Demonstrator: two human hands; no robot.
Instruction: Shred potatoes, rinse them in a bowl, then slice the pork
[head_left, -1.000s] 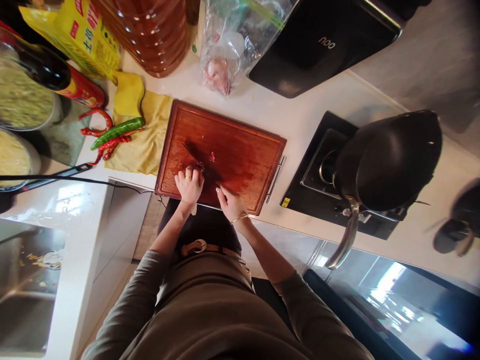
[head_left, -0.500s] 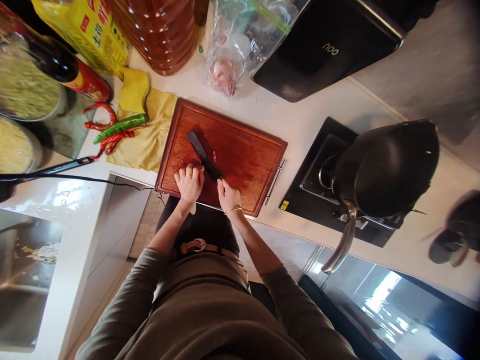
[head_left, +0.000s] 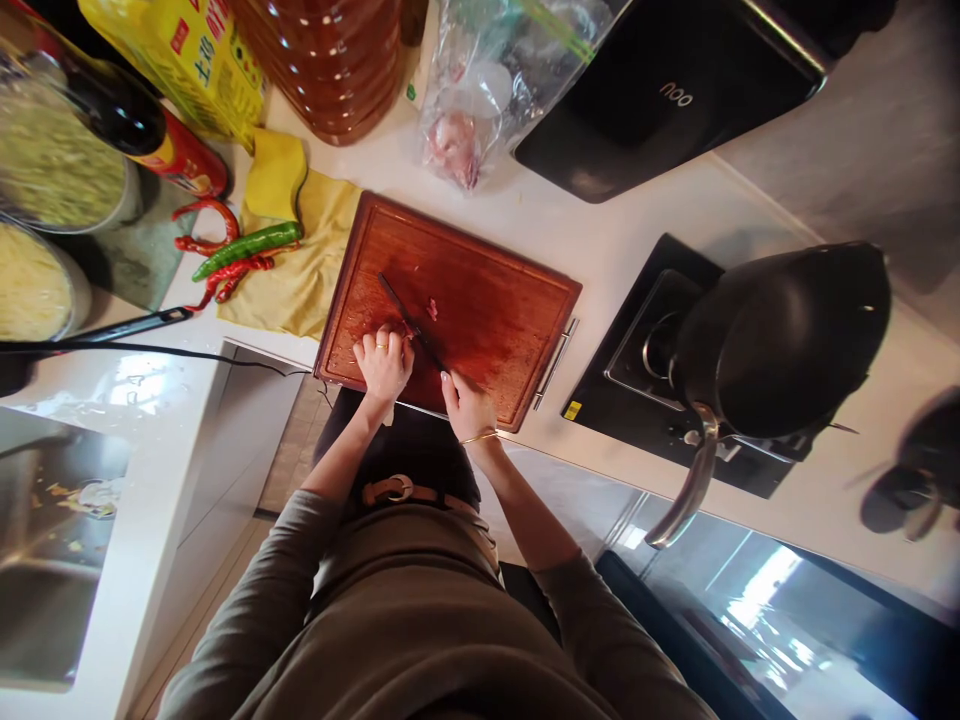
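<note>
My right hand [head_left: 469, 408] is closed around the handle of a dark-bladed knife [head_left: 396, 298]. The blade stands nearly on edge and slants up and left over a reddish wooden cutting board [head_left: 495, 285]. Left of the blade, my left hand [head_left: 384, 362] presses down with curled fingers. A reddish bit of raw meat shows at its fingertips; most of it is hidden under the hand. On the far side of the blade lies a small slice of raw meat [head_left: 432, 308], with a tiny scrap above it.
Left of the board, red chilies [head_left: 238, 268] and a green pepper [head_left: 251, 250] lie by a yellow cloth [head_left: 281, 290]. Behind stand a bagged piece of meat [head_left: 454, 145], a large oil jug [head_left: 330, 80] and a black appliance [head_left: 637, 100]. A wok [head_left: 795, 340] sits on the stove at right.
The knife blade has turned from showing its broad side to nearly edge-on. My right hand has shifted slightly right and down. The left hand stays in about the same place.
</note>
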